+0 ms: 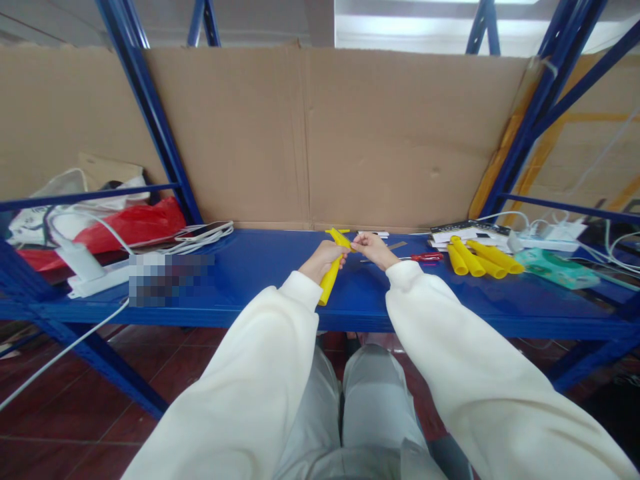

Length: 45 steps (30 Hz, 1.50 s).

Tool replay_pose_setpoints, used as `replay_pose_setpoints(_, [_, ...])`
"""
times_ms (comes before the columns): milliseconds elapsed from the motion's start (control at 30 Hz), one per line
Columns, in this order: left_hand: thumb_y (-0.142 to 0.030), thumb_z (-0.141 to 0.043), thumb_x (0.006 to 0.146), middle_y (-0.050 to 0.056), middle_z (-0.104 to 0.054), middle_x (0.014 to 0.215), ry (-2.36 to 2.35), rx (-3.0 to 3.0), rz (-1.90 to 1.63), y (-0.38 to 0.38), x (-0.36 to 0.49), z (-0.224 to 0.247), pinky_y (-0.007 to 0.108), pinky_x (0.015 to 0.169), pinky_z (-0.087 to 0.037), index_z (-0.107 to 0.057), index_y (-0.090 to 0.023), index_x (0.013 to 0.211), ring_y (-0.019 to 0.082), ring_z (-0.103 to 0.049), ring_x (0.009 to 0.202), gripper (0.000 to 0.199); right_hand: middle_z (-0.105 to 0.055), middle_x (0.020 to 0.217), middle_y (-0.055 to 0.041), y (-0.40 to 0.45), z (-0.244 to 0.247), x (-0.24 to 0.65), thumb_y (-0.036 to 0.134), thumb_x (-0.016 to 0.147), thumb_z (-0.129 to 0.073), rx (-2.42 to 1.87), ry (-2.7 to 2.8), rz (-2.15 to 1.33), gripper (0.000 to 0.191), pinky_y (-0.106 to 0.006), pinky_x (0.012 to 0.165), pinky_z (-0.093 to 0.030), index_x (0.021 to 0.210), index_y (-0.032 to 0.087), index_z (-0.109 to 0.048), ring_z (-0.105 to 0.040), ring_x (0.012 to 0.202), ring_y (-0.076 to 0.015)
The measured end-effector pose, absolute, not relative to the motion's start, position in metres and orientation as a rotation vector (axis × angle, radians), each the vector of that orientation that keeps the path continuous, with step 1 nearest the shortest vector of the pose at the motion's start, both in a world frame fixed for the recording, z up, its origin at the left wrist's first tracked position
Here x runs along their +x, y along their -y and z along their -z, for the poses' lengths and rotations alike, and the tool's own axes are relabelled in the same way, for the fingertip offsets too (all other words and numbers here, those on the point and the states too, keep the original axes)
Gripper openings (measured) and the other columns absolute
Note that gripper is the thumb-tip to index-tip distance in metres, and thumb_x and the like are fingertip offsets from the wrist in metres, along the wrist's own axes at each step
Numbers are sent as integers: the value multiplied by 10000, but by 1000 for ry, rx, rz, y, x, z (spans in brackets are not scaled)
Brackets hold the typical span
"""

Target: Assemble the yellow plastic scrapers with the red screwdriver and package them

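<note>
My left hand [324, 259] is wrapped round a yellow tapered tube [328, 285], which slants with its wide end toward me just over the blue shelf. Close beside it, my right hand [371, 247] is closed in a pinch at the tube's upper right side. Whatever sits between those fingertips is too small to make out. A yellow strip [338, 231] shows behind the tube's far end. To the right of my right hand lies a screwdriver with a red handle [427, 257], its shaft pointing left. A flat metal strip [399, 245] rests behind it.
Several yellow tubes [480, 259] lie at the right, by a green soft packet [555, 267] and a white power strip [545, 241]. On the left are another power strip [113, 273], a phone [203, 231], cables and a red bag [135, 223]. Cardboard [400, 133] walls the back of the blue shelf [260, 267].
</note>
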<state>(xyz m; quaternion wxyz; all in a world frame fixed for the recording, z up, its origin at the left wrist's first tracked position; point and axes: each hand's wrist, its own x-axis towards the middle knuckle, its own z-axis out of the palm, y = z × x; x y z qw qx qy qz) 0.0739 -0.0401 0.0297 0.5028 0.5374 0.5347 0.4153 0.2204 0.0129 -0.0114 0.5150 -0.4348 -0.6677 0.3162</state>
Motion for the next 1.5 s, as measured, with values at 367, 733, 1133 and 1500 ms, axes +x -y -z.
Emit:
replay_pose_setpoints(367, [-22, -586, 807, -42, -455, 428, -1303, 1313, -1008, 43, 73, -30, 202, 431, -360, -487, -157, 551, 69, -413, 376, 306, -558, 620, 48, -8, 9, 218, 204, 661, -735, -1079, 1569, -796, 198, -283, 673, -492, 686, 206, -539, -555, 650, -126])
replay_pose_setpoints(733, [-43, -587, 788, -33, -471, 424, -1307, 1371, -1007, 41, 71, -27, 208, 442, -387, -549, -140, 585, 82, -444, 378, 228, -563, 617, 41, -8, 10, 219, 255, 643, -750, -1071, 1581, -795, 219, -287, 657, -495, 685, 210, -540, -567, 661, -136])
replay_pose_setpoints(1133, [-63, -611, 776, -28, -479, 412, -1311, 1418, -1002, 40, 70, -24, 199, 440, -386, -557, -140, 577, 82, -456, 365, 220, -578, 621, 31, -11, 12, 219, 325, 615, -793, -1087, 1561, -810, 297, -291, 644, -491, 667, 211, -523, -569, 661, -143])
replay_pose_setpoints(1500, [-51, -572, 823, -36, -464, 409, -1307, 1409, -1019, 41, 71, -25, 198, 410, -364, -488, -163, 536, 73, -430, 352, 319, -587, 629, 34, -13, 14, 217, 250, 648, -767, -1058, 1548, -750, 261, -326, 726, -514, 659, 221, -508, -585, 661, -145])
